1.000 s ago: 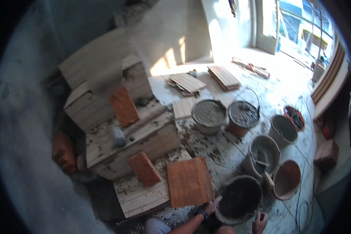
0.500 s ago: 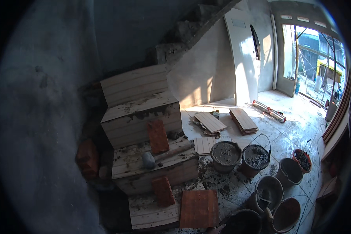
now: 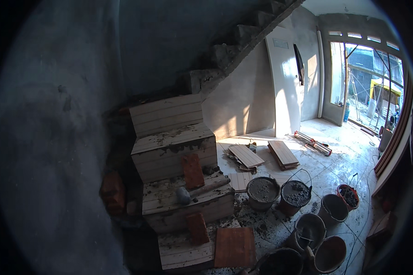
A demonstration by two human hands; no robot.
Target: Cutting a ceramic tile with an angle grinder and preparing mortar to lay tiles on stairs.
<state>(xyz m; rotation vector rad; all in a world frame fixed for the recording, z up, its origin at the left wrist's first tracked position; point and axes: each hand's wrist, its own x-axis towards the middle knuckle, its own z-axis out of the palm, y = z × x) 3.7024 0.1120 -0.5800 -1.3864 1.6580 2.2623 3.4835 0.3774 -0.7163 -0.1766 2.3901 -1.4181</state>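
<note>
Neither of my hands can be made out. A dim shape at the lower edge beside the brown square board (image 3: 234, 247) is too dark to name. That board lies at the bottom of the tiled steps (image 3: 181, 254). One red brick (image 3: 197, 229) leans on the lowest riser, and another brick (image 3: 192, 170) leans against the riser above. Between them, a mallet (image 3: 183, 196) with a grey head and long handle rests on the middle tread. Mortar crumbs are scattered over the treads.
Buckets of wet mortar (image 3: 263, 189) and grey mix (image 3: 295, 194) stand right of the steps. Several other buckets (image 3: 333, 208) are nearer. Stacked tiles (image 3: 283, 154) and a red-ended tool (image 3: 313, 143) lie farther back. A reddish block (image 3: 112, 192) sits by the left wall.
The view has shifted, so the steps and bricks appear lower and slightly to the right. Nothing on the steps has visibly moved.
</note>
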